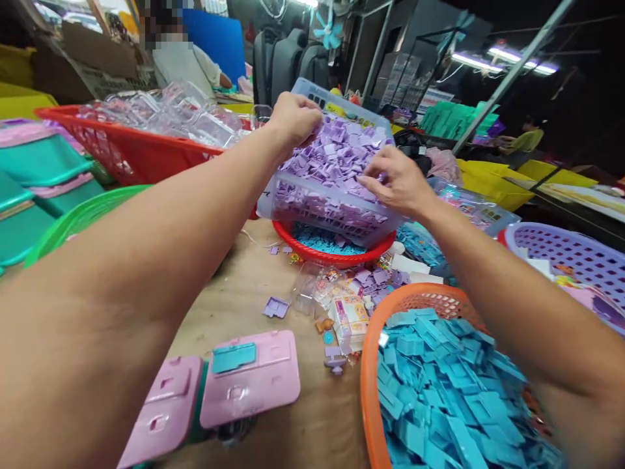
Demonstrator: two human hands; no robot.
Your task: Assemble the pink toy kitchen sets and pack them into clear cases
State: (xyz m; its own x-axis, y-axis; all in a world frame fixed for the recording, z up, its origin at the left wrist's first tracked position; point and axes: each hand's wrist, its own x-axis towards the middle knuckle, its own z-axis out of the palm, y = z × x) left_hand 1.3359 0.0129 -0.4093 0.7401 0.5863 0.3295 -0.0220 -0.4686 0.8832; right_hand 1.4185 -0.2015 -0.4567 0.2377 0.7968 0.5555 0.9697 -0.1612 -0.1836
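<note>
A translucent plastic bin (332, 198) full of small purple plastic pieces (336, 153) sits tilted toward me on a red basket (336, 258) that has blue pieces in it. My left hand (295, 120) is at the bin's left side, its fingers bent down by the purple pieces; whatever they hold is hidden. Over the right part of the pile, my right hand (398, 182) has thumb and fingers bent but apart, their tips at the pieces. Nearer to me, a pink panel (263, 391) with a teal piece (234, 357) on it lies on the table.
An orange basket (370, 391) of blue pieces stands at the front right, a lilac basket (561, 238) beyond it. At the left are a red crate (146, 153) of clear plastic shells and a green basket rim (73, 215). A person (180, 65) is behind the crate.
</note>
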